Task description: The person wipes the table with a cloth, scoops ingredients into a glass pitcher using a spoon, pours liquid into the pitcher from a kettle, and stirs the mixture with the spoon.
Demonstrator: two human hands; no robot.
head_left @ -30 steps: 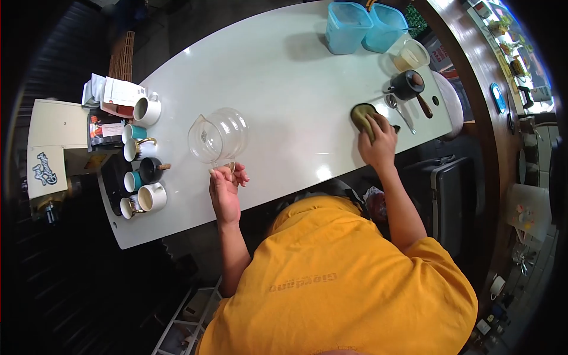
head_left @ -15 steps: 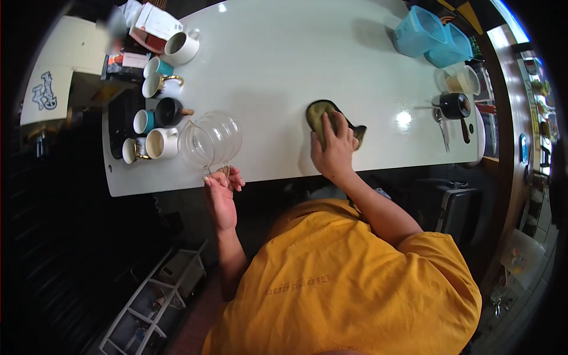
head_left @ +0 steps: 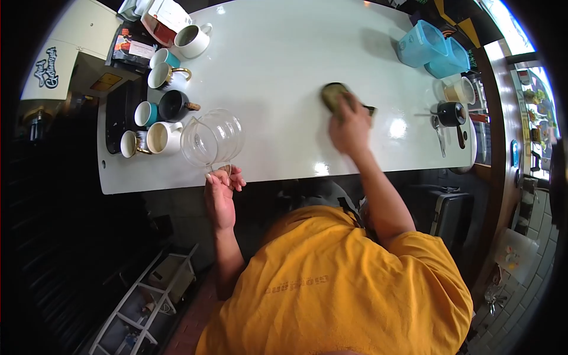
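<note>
My left hand (head_left: 223, 189) is closed on the handle of a clear glass server jug (head_left: 222, 133), which is tilted on its side at the table's near edge. My right hand (head_left: 351, 126) presses a folded olive-green cloth (head_left: 335, 93) with a dark edge against the white tabletop (head_left: 278, 94). That hand is slightly blurred, and its palm hides part of the cloth. Left of the jug, a white mug (head_left: 164, 138) and a black cup (head_left: 174, 106) with a wooden handle stand close by.
More cups, including a gold-handled mug (head_left: 161, 76) and a large white mug (head_left: 192, 41), line the left side. At the right are blue plastic containers (head_left: 422, 45), a beige cup (head_left: 461, 90), a small black pot (head_left: 451, 114) and a spoon (head_left: 439, 135).
My right hand and the cloth have moved to the right and a little away from me across the tabletop. My left hand still holds the jug in nearly the same place.
</note>
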